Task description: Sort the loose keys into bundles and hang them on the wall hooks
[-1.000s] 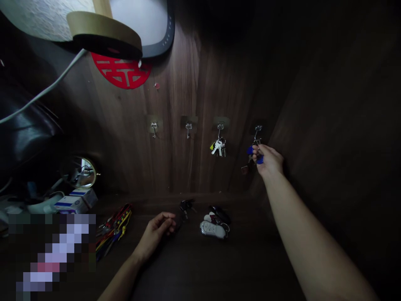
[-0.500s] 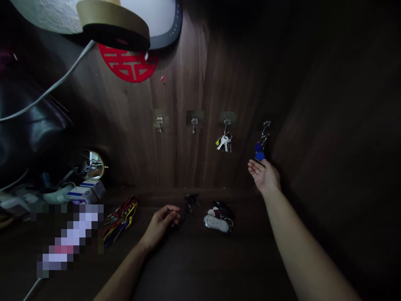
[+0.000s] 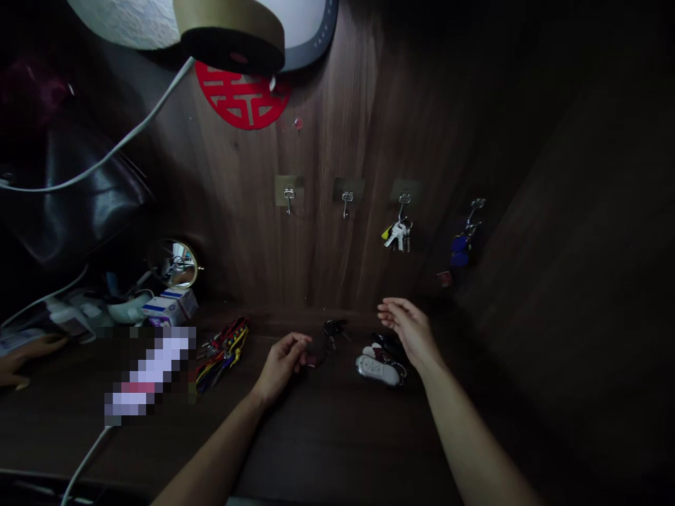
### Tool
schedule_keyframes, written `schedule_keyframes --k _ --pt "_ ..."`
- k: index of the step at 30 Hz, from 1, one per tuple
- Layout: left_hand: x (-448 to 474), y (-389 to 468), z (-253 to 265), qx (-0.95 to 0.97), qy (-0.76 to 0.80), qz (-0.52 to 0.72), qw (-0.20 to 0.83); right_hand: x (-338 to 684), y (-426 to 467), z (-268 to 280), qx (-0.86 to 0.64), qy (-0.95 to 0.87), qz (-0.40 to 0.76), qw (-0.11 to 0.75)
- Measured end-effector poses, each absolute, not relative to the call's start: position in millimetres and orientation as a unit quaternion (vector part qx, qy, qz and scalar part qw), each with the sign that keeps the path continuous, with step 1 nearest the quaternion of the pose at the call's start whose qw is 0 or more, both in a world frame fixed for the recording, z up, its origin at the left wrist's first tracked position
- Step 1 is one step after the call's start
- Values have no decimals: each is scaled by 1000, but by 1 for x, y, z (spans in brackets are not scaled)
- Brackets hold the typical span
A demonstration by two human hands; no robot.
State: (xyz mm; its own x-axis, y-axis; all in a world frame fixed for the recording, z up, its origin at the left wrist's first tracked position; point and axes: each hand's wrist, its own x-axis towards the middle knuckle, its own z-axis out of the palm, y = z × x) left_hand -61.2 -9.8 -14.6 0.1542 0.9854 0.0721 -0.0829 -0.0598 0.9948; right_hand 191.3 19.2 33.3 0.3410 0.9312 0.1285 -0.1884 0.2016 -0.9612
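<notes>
My left hand [image 3: 285,362] rests low over the wooden surface, fingers curled in a pinch. At its fingertips is a small dark red tag [image 3: 312,360], which appears joined to a bunch of black keys [image 3: 335,329] lying just right of it. My right hand [image 3: 408,330] is open, fingers stretched leftward, with nothing in it. Below it lies a key bunch with a silver remote fob [image 3: 378,370], partly covered by the hand. Silver keys [image 3: 399,235] with a yellow piece hang from one wall hook [image 3: 404,199]. Blue key tags [image 3: 460,251] hang from the rightmost hook [image 3: 477,204].
Two more hooks [image 3: 289,195] on the wall hold nothing. Colourful lanyards with keys [image 3: 224,351] lie left of my left hand. Further left are small boxes [image 3: 169,308], a round mirror [image 3: 182,263] and what looks like another person's hand [image 3: 26,355]. A lamp [image 3: 232,42] juts out above.
My right hand has moved down and left, away from the blue key tags, which stay on their hook. The left hand keeps its pinch near the black keys. The camera view has shifted.
</notes>
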Motion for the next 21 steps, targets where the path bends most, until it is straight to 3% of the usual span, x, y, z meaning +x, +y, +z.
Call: schedule_keyframes --k 7,15,21 --pt "-65 -6 -19 497 441 559 496 150 10 14 -519 -599 351 499" --pt "-67 -6 -20 506 448 568 469 121 -9 -3 -621 -752 23 219" --pt "-65 -9 -18 526 457 552 458 109 -10 -12 -647 -738 -70 179"
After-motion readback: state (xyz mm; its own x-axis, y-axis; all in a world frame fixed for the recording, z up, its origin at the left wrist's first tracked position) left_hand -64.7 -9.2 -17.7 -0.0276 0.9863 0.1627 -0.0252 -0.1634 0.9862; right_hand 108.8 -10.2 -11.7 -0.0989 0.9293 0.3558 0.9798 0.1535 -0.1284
